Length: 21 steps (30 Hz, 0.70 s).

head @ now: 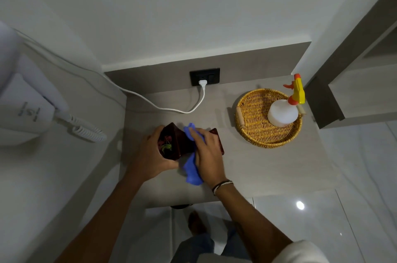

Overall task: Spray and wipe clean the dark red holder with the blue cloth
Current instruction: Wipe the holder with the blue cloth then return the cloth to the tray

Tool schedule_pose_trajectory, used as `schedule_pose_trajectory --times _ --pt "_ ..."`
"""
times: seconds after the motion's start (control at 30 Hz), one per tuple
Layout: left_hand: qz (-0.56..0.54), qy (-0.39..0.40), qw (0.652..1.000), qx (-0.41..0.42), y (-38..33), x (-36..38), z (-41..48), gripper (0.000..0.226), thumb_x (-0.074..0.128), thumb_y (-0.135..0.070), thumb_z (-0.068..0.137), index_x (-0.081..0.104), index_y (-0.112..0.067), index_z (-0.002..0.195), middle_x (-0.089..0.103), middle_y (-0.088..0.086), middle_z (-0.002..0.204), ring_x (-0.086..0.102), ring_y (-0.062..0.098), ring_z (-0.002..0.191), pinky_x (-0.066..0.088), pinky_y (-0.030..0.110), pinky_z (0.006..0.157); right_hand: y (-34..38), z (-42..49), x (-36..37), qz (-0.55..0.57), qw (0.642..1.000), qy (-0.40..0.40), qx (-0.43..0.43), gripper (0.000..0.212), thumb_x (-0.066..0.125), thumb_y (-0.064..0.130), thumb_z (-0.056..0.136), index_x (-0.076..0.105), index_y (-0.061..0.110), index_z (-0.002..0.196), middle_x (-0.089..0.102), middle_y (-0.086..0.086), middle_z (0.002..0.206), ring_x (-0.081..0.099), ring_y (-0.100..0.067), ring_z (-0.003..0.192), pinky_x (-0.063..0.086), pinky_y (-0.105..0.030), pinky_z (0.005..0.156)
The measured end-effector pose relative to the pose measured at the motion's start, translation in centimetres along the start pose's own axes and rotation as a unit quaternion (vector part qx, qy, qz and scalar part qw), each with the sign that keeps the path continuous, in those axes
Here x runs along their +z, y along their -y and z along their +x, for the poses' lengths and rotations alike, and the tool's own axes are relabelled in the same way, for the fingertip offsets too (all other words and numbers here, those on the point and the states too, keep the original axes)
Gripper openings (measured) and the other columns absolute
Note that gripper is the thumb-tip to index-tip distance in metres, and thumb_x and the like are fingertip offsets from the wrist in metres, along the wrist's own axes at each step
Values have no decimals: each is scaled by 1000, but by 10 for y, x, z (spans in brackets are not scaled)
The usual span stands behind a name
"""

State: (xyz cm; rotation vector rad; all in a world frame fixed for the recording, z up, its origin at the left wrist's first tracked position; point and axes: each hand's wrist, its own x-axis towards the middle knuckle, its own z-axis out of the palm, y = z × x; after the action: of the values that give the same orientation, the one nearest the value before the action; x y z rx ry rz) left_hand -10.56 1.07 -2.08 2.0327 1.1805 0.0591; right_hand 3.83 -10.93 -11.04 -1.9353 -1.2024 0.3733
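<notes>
The dark red holder [176, 144] is tilted on the grey counter, its painted end face turned toward me. My left hand [150, 158] grips that left end. My right hand [207, 152] presses the blue cloth [192, 168] onto the holder's top side; the cloth bunches out above the fingers and hangs below the palm. Part of the holder shows past my right hand at the right. A white spray bottle [282, 113] with a yellow and orange trigger head stands in the wicker basket [251, 116] at the right, apart from both hands.
A white cable [171, 109] runs across the counter to a plug in the black wall socket [205, 77]. A white wall-mounted hair dryer [25, 104] with a coiled cord hangs at the left. The counter's front edge [193, 201] is near my forearms; glossy floor lies below.
</notes>
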Motion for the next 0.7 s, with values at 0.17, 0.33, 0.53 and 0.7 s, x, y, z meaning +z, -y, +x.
schedule_pose_trajectory --times 0.17,0.33,0.53,0.7 --pt "56 19 998 -28 -14 -8 8 114 88 -49 43 44 -39 148 66 6 121 70 28 105 62 52 91 -51 4 -46 -80 993 -20 82 55 47 17 102 47 17 157 46 -10 155 40 -24 141 46 -41 117" --pt "121 7 992 -20 -39 -9 26 112 89 -52 46 39 -50 146 56 0 118 60 22 104 53 36 83 -86 11 -105 -179 979 -71 70 66 70 9 97 46 16 158 49 -9 154 46 -30 133 48 -42 110" --pt "139 22 990 -20 -72 2 46 118 96 -48 51 40 -40 155 52 9 140 58 30 126 57 51 104 -110 53 -146 -215 971 -52 92 77 77 -3 88 49 15 157 55 -13 152 51 -38 132 54 -52 104" --pt "204 12 978 -29 -80 12 54 120 96 -59 53 35 -42 155 48 8 144 56 32 128 58 53 103 -119 95 -135 -234 970 12 68 70 69 -2 92 47 13 158 54 -13 153 50 -36 134 50 -47 109"
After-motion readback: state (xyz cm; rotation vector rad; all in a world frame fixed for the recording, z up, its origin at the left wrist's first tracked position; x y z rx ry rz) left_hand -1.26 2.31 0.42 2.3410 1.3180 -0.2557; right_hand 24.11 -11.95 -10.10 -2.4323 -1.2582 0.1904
